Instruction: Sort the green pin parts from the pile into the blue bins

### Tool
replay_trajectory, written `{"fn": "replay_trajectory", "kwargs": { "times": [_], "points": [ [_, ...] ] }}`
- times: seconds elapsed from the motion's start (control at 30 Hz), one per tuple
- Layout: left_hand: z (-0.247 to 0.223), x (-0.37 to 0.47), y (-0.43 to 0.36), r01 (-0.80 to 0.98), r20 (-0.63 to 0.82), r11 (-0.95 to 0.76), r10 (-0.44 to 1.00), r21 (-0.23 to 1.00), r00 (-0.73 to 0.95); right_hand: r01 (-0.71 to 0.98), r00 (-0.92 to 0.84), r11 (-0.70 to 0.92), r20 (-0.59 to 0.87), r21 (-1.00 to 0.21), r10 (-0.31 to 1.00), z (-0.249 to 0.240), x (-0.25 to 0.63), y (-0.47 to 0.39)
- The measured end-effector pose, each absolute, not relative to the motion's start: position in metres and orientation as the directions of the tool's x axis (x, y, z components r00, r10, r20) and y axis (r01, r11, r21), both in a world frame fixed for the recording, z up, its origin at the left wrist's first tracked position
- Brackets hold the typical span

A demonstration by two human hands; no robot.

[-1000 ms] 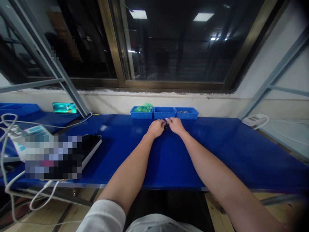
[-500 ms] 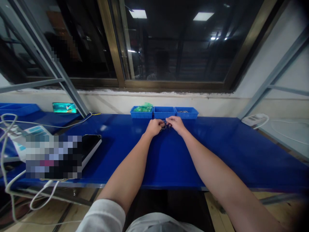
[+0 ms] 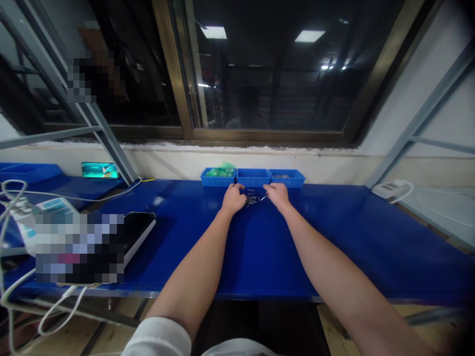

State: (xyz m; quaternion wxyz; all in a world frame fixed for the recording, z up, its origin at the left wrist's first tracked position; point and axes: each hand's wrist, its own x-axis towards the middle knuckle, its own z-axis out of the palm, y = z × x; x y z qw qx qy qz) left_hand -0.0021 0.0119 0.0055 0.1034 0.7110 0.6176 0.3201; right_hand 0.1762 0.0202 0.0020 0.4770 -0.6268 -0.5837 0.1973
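Note:
A loose pile of small, thin metal pieces like screws or pins (image 3: 251,200) lies on the blue tabletop between both hands. My left hand (image 3: 233,199) rests against the pile's left side, fingers curved and a little apart, with nothing visible in them. On the pile's right, my right hand (image 3: 278,196) pinches a slim, shiny metal piece (image 3: 264,197) that points down toward the table. The pieces are too small to make out their exact kind.
Three joined blue bins stand by the wall: one with a green bag (image 3: 220,170), a middle bin (image 3: 253,176), and one with small metal parts (image 3: 282,176). At left are a lit phone (image 3: 100,170), a dark device (image 3: 139,225) and white cables (image 3: 74,314). A power strip (image 3: 392,189) lies right.
My hands have moved apart from where they met over the pile, uncovering it. The right hand has shifted right with a thin metal piece; the view has tilted slightly.

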Motion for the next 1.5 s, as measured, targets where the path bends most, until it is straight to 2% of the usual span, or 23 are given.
{"fn": "replay_trajectory", "kwargs": {
  "times": [0.1,0.2,0.3,0.37,0.47,0.6,0.73,0.9,1.1,1.2,1.27,1.37,1.5],
  "points": [
    [0.004,-0.002,0.013,0.808,0.310,-0.208,0.950,0.551,0.033,0.519,0.317,0.166,0.369,-0.838,0.874,0.002,0.180,0.024],
    [0.003,-0.002,0.013,0.801,0.314,-0.223,0.948,0.556,0.046,0.372,0.368,0.264,0.403,-0.890,0.838,0.003,0.185,0.029],
    [0.003,-0.001,0.013,0.785,0.315,-0.219,0.949,0.579,0.032,0.184,0.347,0.334,0.379,-0.924,0.858,0.001,0.190,0.034],
    [0.003,-0.001,0.012,0.776,0.308,-0.208,0.951,0.595,0.018,0.144,0.297,0.316,0.346,-0.938,0.890,-0.002,0.194,0.036],
    [0.004,-0.001,0.012,0.777,0.286,-0.187,0.958,0.601,0.010,0.276,0.296,0.282,0.360,-0.919,0.885,-0.004,0.197,0.035],
    [0.004,-0.001,0.011,0.806,0.249,-0.164,0.968,0.568,0.021,0.570,0.260,0.237,0.446,-0.787,0.856,-0.002,0.190,0.028],
    [0.004,0.001,0.009,0.832,0.224,-0.189,0.971,0.522,0.079,0.763,0.072,0.168,0.339,-0.624,0.938,0.001,0.177,0.018],
    [0.004,0.003,0.008,0.835,0.226,-0.211,0.968,0.508,0.107,0.872,0.012,0.090,0.205,-0.482,0.979,0.003,0.168,0.013],
    [0.001,0.002,0.010,0.837,0.232,-0.215,0.967,0.503,0.109,0.907,0.019,0.069,0.203,-0.415,0.979,0.001,0.168,0.012],
    [0.004,0.003,0.007,0.834,0.275,-0.253,0.953,0.491,0.126,0.894,-0.012,0.119,0.243,-0.431,0.970,-0.001,0.168,0.013],
    [0.007,0.004,0.004,0.814,0.333,-0.336,0.924,0.474,0.187,0.856,-0.062,0.205,0.299,-0.475,0.952,-0.002,0.167,0.013],
    [0.011,0.006,0.000,0.765,0.398,-0.471,0.865,0.439,0.305,0.741,-0.157,0.379,0.405,-0.554,0.901,-0.002,0.163,0.015],
    [0.013,0.005,-0.001,0.761,0.413,-0.481,0.858,0.436,0.305,0.546,-0.175,0.491,0.480,-0.679,0.860,-0.004,0.161,0.017]
  ]
}}
